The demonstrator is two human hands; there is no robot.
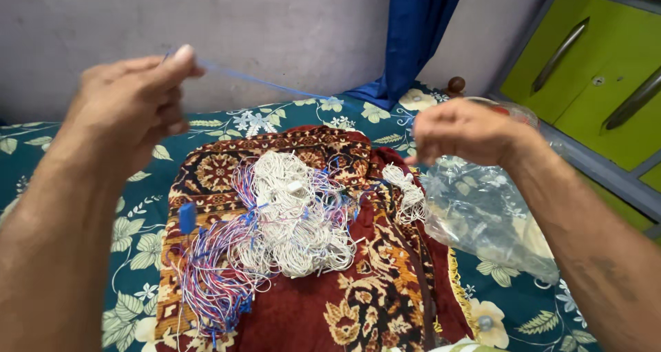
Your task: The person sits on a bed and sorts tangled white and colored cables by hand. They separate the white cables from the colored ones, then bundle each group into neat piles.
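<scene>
Two hands up, one strand between them; I logged the items as follows.

Item: left hand [134, 94], raised at upper left, fingers curled, thumb and forefinger pinched shut on the end of a blue thread [265, 83].

Item: right hand [468, 131], lower and to the right, knuckles toward the camera, fingers closed. The thread ran toward it, but I could not tell from this angle whether the fingertips actually gripped it.

Item: blue thread, pulled taut in the air, long axis running from the left pinch down and rightward to the right hand, well above the bed. Both hands sat at its ends; neither was nearer to the middle.

Item: tangled heap of white cords [296, 214], lying on a red patterned mat [358, 304], below the thread and between the two forearms.

Item: bundle of blue and pink threads [217, 283], touching the heap's lower left side.

Item: clear plastic bag [482, 214], crumpled, just beneath the right wrist.

Item: floral bedsheet [138, 235] under everything; blue curtain [416, 35] behind; green cabinet [599, 63] at right.
</scene>
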